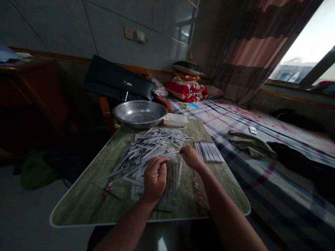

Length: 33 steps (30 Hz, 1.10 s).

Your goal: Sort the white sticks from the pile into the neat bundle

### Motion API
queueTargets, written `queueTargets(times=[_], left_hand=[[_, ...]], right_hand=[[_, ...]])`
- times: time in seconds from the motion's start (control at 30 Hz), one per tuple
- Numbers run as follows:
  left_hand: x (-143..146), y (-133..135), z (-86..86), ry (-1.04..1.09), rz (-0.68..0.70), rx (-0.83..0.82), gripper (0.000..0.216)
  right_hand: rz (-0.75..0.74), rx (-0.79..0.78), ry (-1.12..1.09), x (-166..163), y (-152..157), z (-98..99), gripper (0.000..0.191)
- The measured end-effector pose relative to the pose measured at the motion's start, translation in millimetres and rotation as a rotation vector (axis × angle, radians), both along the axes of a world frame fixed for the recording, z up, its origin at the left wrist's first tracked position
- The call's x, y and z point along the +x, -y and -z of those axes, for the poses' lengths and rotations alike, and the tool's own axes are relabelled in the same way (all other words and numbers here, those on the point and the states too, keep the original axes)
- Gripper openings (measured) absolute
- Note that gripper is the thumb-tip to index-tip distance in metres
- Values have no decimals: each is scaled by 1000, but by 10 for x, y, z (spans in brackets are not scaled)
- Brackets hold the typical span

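Observation:
My left hand (154, 179) is over the near edge of a loose pile of thin white tubes (146, 150), thumb and index finger curled together. Whatever its fingertips hold, if anything, I cannot make out. To its right, my right hand (193, 158) is closed, and a slim white tube seems to reach from its fingertips toward the pile. Between and below the hands, several clear tubes (174, 176) lie side by side, partly blurred. Just beyond the right wrist is a neat row of white tubes (209, 151) with dark far ends.
A wide metal basin (141, 113) and a shallow white tray (176, 120) stand at the table's (86, 195) far end. A bed with a checked sheet (235, 167) borders the right side. One dark thin stick (111, 194) lies at the front left.

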<state>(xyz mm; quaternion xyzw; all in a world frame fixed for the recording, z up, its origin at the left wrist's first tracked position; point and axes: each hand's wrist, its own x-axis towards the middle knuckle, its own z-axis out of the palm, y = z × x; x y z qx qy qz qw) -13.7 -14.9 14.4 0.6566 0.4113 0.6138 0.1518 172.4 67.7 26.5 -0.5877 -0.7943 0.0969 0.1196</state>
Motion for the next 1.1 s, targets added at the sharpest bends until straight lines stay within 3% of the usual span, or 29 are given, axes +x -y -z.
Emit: queueTargets(times=[0.2,0.4,0.53,0.63,0.73,0.8,0.87,1.0,1.1], left_hand=[[-9,-3,10,-5,1,-1,20],[-14,-1,20,-9,13,-16,19],[-7,-19,24,78,13,-81,18],[26,-56,29,264,90,-265,17],[68,-96,21,470,221,-467,28],[86,-117,13,571,297,-542,40],[88,-134,13,643,359,-590,44],[64,-169,40,738,395,-655,28],[52,-184,32,835,329,-641,30]], right_hand=[[199,-59,157,-122,-459,46,29],[245,-113,152,-210,-614,143,26],[244,-144,63,-132,-592,-26,20],[223,-175,-56,-13,-487,-224,21],[163,-226,-247,36,-248,-348,21],[-11,-363,-630,-11,-41,-364,11],[-177,-522,-775,-103,150,-346,7],[-317,-674,-690,-236,283,-324,13],[-284,-545,-485,-189,78,-341,18]])
